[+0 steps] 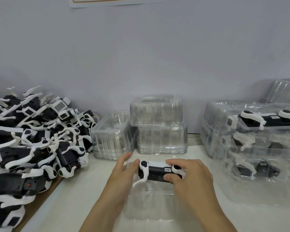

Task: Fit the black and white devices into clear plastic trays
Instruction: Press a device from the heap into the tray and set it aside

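I sit facing a plain pale grey-blue wall (141,56) — it fills the upper half of what I see. High on the wall, at the top edge, hangs a white sheet of paper (115,2) with an orange border, cut off by the frame. Below the wall, a white tabletop (84,195) runs up against it. Left of that tabletop lies a brown surface (40,205) — lower, it seems. The light is soft and even.

Soft, even light, faint shadows; glare glints off the clear trays (158,113); edges bend wide-angle, corners slightly blurred.
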A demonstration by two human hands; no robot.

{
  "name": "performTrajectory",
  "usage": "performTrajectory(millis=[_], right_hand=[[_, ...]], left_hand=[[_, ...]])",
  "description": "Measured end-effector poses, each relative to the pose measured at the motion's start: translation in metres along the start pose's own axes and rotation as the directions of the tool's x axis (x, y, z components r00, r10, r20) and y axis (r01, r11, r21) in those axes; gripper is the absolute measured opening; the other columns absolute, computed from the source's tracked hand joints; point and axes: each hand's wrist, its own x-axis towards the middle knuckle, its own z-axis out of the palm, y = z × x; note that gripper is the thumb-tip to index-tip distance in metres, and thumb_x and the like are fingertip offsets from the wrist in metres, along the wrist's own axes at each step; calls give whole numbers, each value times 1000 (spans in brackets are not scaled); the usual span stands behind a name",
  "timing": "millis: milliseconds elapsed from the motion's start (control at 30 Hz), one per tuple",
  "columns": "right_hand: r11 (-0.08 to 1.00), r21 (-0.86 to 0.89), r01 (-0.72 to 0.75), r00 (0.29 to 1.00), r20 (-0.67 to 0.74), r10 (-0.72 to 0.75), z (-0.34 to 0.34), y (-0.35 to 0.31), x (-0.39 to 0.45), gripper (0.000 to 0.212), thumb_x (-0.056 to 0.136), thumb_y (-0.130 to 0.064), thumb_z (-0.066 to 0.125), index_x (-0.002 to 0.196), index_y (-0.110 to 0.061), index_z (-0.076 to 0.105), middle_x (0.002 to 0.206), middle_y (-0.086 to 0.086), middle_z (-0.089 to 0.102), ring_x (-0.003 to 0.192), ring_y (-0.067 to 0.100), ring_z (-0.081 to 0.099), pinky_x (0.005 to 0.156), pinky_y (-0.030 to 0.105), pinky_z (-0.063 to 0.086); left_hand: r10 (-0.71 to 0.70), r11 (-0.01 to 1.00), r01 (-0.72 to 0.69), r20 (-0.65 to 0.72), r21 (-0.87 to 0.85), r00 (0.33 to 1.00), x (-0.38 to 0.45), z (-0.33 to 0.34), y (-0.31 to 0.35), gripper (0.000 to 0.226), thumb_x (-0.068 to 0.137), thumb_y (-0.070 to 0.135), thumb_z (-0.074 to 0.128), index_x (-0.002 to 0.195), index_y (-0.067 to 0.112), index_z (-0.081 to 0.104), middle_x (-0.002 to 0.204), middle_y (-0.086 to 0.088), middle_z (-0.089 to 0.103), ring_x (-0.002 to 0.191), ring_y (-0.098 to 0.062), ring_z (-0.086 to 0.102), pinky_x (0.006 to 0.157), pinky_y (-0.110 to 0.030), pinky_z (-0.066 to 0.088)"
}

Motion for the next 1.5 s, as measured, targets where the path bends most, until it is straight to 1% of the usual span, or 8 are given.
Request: performTrajectory(millis=[200,267,500,767,933,1067,1233,1500], right_hand=[[1000,-17,-11,1000,-8,11,2,-1,0,26,78,-31,82,93,-50,70,92,-25,46,97,0,53,100,31,38],[1000,-20,-14,1000,-7,14,1,-3,-1,26,79,-31,82,95,-48,71,93,-24,46,99,5,56,101,34,42],[998,-61,-32,999,18,33,2,-2,-1,25,79,-33,80,96,-50,70,100,-20,49,100,7,56,98,31,43],[994,-107,15,1000,-3,-16,2,-2,3,29,82,-35,78,107,-45,70,103,-17,52,94,5,52,83,19,35],[925,-311,219,974,11,-227,1,-11,1,27,87,-27,71,113,-36,70,105,-24,59,112,6,46,87,24,20],[858,-322,401,908,19,-417,13,-37,-13,16,85,-30,58,90,-30,73,85,-16,69,90,13,60,85,32,29],[864,-243,442,893,207,-399,28,-40,-18,36,95,-40,32,99,-29,67,85,-11,56,91,16,53,77,30,35],[922,-168,348,923,232,-306,22,-37,-15,26,100,-39,43,104,-36,68,79,-9,53,86,10,45,68,27,38]], left_hand=[[0,998,0,-13,57,1000,4,1,-4,30,96,17,60,114,43,61,129,6,59,109,-21,66,78,-36,46],[-5,998,6,-16,65,1000,4,0,-5,30,96,19,60,114,43,61,131,8,56,113,-22,63,90,-43,48],[-42,997,44,-30,56,999,6,-1,-3,37,87,7,60,105,39,62,127,7,58,83,-18,64,55,-25,39],[-64,996,68,-78,50,995,3,2,1,38,85,3,59,103,37,64,124,7,58,67,-12,56,46,-20,37],[-58,997,62,-90,44,994,3,2,0,39,86,3,58,103,37,63,122,4,59,67,-14,57,44,-20,35],[-59,998,61,-75,23,995,3,2,0,40,84,3,58,103,37,64,121,1,60,71,-16,59,50,-22,39],[-44,999,43,-75,-14,996,3,2,-1,35,91,3,55,104,34,65,117,-8,63,74,-14,61,53,-22,44],[-29,1000,29,-70,1,997,4,2,-1,39,84,1,60,103,35,64,117,-2,61,83,-15,61,61,-29,41]])
